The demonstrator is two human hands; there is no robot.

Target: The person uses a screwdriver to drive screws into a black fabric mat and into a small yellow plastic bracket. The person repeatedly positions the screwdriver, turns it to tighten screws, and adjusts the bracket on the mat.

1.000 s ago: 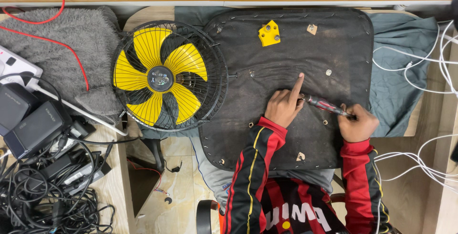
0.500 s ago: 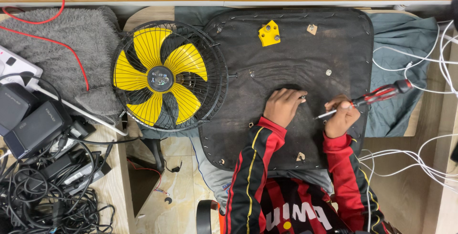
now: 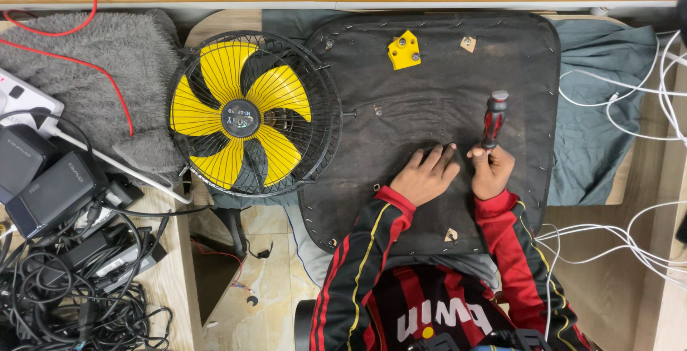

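surface: wooden table | on it: grey shaggy mat, teal cloth, white cables | left: wooden bench with black adapters, tangled cords

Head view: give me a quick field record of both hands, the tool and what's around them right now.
left hand: flat, palm down on the black panel
right hand: gripping the screwdriver
screwdriver: red and black handle pointing away from the person; tip hidden by the hand
panel fittings: yellow bracket near the far edge
fan: yellow blades, black cage, left of the panel
under the panel: green cloth
right side: white cables
left side: grey mat, black adapters and tangled cords
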